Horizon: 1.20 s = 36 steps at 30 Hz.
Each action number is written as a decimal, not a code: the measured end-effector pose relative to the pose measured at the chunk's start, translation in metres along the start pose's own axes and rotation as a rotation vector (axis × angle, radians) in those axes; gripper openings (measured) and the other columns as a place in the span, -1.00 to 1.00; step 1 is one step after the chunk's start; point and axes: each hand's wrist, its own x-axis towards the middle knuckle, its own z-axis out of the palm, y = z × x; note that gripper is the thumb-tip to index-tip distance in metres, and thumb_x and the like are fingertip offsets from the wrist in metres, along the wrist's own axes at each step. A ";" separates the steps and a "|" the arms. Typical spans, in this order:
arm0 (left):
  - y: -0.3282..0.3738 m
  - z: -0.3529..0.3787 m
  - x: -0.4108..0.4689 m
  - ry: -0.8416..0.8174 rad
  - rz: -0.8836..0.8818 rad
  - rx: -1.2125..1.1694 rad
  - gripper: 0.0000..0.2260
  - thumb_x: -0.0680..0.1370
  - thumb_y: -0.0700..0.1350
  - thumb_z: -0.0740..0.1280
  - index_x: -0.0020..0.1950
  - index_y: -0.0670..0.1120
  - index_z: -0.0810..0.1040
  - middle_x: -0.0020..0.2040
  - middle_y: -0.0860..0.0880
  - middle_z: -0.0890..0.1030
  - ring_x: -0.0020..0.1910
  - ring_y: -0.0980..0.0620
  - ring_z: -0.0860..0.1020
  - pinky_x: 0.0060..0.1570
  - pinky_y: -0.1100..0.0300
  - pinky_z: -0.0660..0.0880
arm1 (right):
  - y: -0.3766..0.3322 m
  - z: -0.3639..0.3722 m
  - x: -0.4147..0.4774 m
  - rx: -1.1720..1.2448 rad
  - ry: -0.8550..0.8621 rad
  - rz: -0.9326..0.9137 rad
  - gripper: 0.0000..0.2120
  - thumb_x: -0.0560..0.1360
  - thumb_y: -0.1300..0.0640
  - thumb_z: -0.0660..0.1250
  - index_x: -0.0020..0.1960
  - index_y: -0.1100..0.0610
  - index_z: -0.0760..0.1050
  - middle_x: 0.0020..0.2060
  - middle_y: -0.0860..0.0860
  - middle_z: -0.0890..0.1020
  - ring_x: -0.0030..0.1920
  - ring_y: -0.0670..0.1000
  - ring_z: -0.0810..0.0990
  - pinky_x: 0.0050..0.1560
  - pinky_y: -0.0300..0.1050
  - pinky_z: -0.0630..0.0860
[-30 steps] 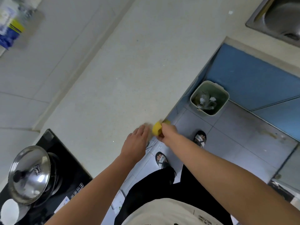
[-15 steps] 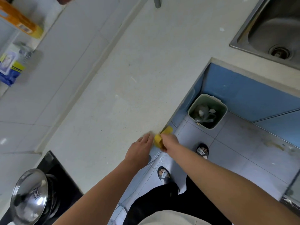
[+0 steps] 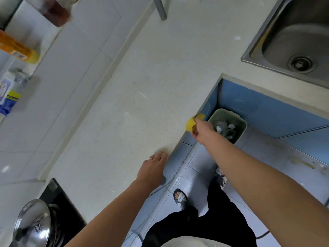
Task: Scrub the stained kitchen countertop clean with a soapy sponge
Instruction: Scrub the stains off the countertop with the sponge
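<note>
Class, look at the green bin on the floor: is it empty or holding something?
Holding something. The green bin has no lid on, and crumpled pale rubbish shows inside it.

legible text: none | pot lid (image 3: pixel 33 227) at 7 o'clock: dark label, too small | orange box (image 3: pixel 17 49) at 10 o'clock: barcode sticker, blurred | blue-and-white packet (image 3: pixel 8 93) at 9 o'clock: print blurred | sandal (image 3: pixel 179 196) at 6 o'clock: mark unreadable
</note>
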 end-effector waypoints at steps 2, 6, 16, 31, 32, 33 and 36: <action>0.004 -0.004 0.002 -0.006 -0.014 0.007 -0.21 0.45 -0.21 0.42 0.63 -0.08 0.15 0.62 -0.07 0.21 0.45 -0.16 0.40 0.30 0.01 0.49 | 0.015 0.008 -0.004 -0.188 0.011 -0.001 -0.88 0.54 0.21 0.24 -0.01 0.22 0.52 -0.23 0.18 0.61 -0.27 0.11 0.57 -0.20 -0.07 0.53; 0.017 -0.016 0.014 -0.015 -0.014 0.020 -0.12 0.45 -0.23 0.41 0.67 -0.07 0.03 0.66 -0.08 0.12 0.44 -0.19 0.42 0.22 0.01 0.54 | 0.063 0.008 -0.030 -0.203 -0.115 0.117 -0.91 0.53 0.25 0.25 -0.05 0.18 0.54 -0.15 0.17 0.63 -0.16 0.13 0.60 -0.15 0.00 0.56; 0.032 -0.054 0.053 0.100 0.071 -0.057 -0.30 0.56 -0.26 0.27 0.67 -0.09 0.08 0.67 -0.07 0.12 0.50 -0.17 0.36 0.33 0.02 0.46 | -0.035 -0.010 0.035 0.122 -0.029 0.100 -0.75 0.56 0.15 0.32 0.22 0.15 0.55 -0.10 0.10 0.64 -0.21 0.05 0.60 -0.46 -0.18 0.51; 0.060 -0.137 0.176 0.174 0.398 0.073 -0.27 0.50 -0.29 0.33 0.65 -0.16 0.15 0.64 -0.16 0.22 0.55 -0.19 0.30 0.35 -0.06 0.48 | -0.182 -0.028 0.050 0.694 0.075 -0.090 -0.71 0.58 0.32 0.12 -0.21 0.22 0.54 -0.33 0.13 0.59 -0.31 0.03 0.53 -0.26 -0.18 0.43; 0.061 -0.142 0.181 0.178 0.407 0.075 -0.27 0.49 -0.29 0.33 0.65 -0.17 0.16 0.63 -0.17 0.23 0.54 -0.20 0.31 0.33 -0.08 0.49 | -0.181 -0.026 0.050 0.700 0.090 -0.085 -0.73 0.58 0.30 0.13 -0.20 0.21 0.54 -0.32 0.12 0.59 -0.30 0.03 0.52 -0.27 -0.18 0.43; 0.063 -0.147 0.187 0.172 0.414 0.068 -0.27 0.49 -0.30 0.33 0.64 -0.17 0.18 0.62 -0.17 0.24 0.54 -0.20 0.32 0.32 -0.09 0.50 | -0.181 -0.025 0.051 0.722 0.097 -0.075 -0.75 0.58 0.28 0.13 -0.18 0.19 0.53 -0.30 0.11 0.59 -0.30 0.03 0.52 -0.28 -0.18 0.43; 0.062 -0.161 0.201 0.191 0.439 0.078 -0.28 0.46 -0.31 0.35 0.62 -0.17 0.23 0.60 -0.18 0.28 0.52 -0.22 0.36 0.29 -0.10 0.52 | -0.178 -0.025 0.050 0.794 0.066 -0.052 -0.73 0.62 0.15 0.12 -0.15 0.16 0.52 -0.26 0.12 0.59 -0.27 0.05 0.53 -0.27 -0.15 0.43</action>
